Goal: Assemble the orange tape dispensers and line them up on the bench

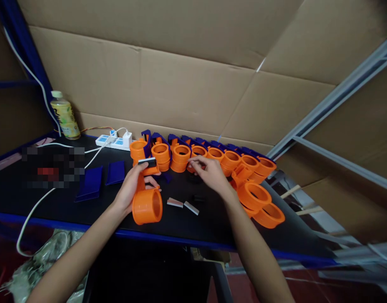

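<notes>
My left hand (132,185) is wrapped round an orange plastic holder (147,206), whose round ring hangs toward the table's front edge. At the holder's upper end, under my thumb, sits a black piece with a white toothed edge (147,161). My right hand (207,170) is raised before the row of orange rings, its fingers bent and pinched together; whatever is between them is too small to make out. Between my hands, two small pale metal strips (174,203) lie on the black table, beside a dark small piece (198,198).
Orange ring parts with dark blue clips (180,158) line the back of the table. More orange holders (254,194) are stacked at the right. Blue plates (89,184), a white power strip (117,141), cables and a drink bottle (65,115) are at the left. Cardboard (180,88) walls the back.
</notes>
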`<move>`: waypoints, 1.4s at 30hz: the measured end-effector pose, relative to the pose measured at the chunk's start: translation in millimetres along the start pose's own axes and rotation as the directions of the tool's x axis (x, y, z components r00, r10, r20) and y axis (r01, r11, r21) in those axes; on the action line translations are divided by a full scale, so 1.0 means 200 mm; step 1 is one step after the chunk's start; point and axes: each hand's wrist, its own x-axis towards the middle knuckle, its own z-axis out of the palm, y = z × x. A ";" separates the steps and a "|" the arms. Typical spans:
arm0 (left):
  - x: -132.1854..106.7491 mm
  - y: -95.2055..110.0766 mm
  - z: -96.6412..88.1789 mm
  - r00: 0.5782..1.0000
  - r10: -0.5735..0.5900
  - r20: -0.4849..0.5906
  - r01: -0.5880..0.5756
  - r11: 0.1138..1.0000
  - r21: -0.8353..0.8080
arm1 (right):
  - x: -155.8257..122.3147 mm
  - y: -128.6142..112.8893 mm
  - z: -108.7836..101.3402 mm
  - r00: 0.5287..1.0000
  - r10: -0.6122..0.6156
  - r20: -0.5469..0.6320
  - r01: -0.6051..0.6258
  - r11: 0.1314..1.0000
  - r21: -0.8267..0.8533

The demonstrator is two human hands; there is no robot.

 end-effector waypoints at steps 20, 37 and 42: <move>0.00 0.09 -0.05 0.998 -0.040 0.042 0.043 0.997 -0.069 | 0.01 0.10 0.03 0.980 -0.036 0.196 0.065 0.988 -0.143; 0.00 0.05 -0.01 0.991 -0.108 0.074 0.107 0.994 0.023 | -0.02 -0.04 0.21 0.917 -0.274 0.289 0.306 0.949 -0.072; -0.02 0.05 -0.01 0.986 -0.152 0.063 0.147 0.986 0.074 | -0.01 -0.06 0.23 0.920 -0.263 0.290 0.274 0.962 0.004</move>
